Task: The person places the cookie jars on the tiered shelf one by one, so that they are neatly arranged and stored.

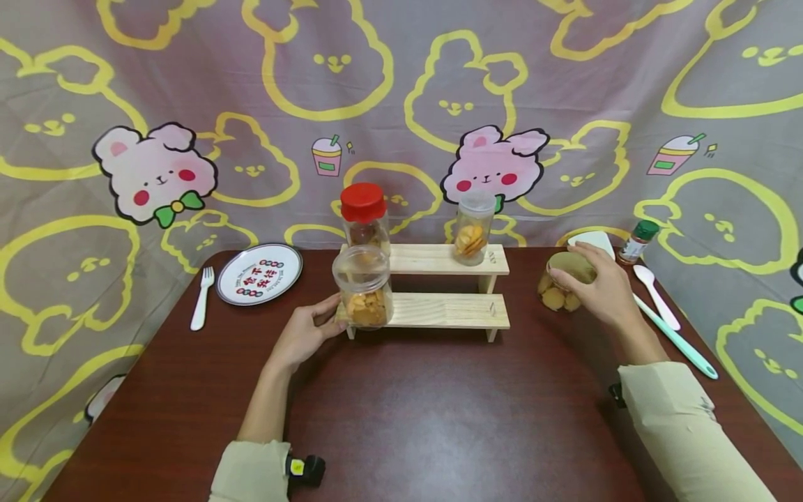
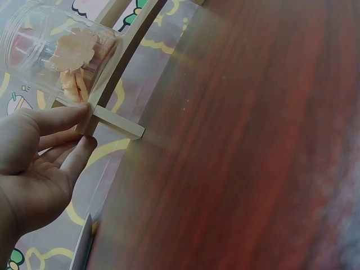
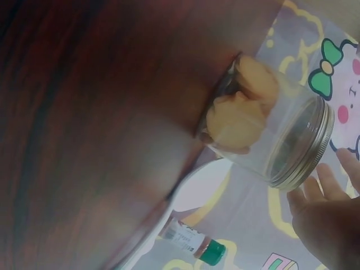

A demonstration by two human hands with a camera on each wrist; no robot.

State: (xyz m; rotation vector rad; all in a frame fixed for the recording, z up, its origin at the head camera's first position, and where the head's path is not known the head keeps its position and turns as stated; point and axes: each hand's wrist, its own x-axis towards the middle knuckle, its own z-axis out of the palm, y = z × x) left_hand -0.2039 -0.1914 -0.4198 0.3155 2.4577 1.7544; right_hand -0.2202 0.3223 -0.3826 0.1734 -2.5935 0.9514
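My left hand [image 1: 309, 333] pinches the left end of the lower shelf of a small two-step wooden rack [image 1: 439, 310], thumb above and fingers beneath. Beside that hand, a clear lidded jar [image 1: 366, 296] of orange-brown chips stands on the lower shelf. Over at the right, my right hand [image 1: 599, 282] is spread at the gold lid of a clear cookie jar [image 1: 555, 296] standing on the table. In the right wrist view its fingers [image 3: 329, 183] lie close to the lid [image 3: 306, 149]; whether they touch it is hard to tell.
On the upper shelf stand a red-lidded jar [image 1: 365, 216] and a clear-lidded jar [image 1: 473, 233] of chips. A plate [image 1: 260, 273] and a fork [image 1: 202, 300] lie at left. At right are a green-capped spice bottle [image 1: 636, 242], a white spoon [image 1: 657, 296] and a spatula [image 1: 680, 341].
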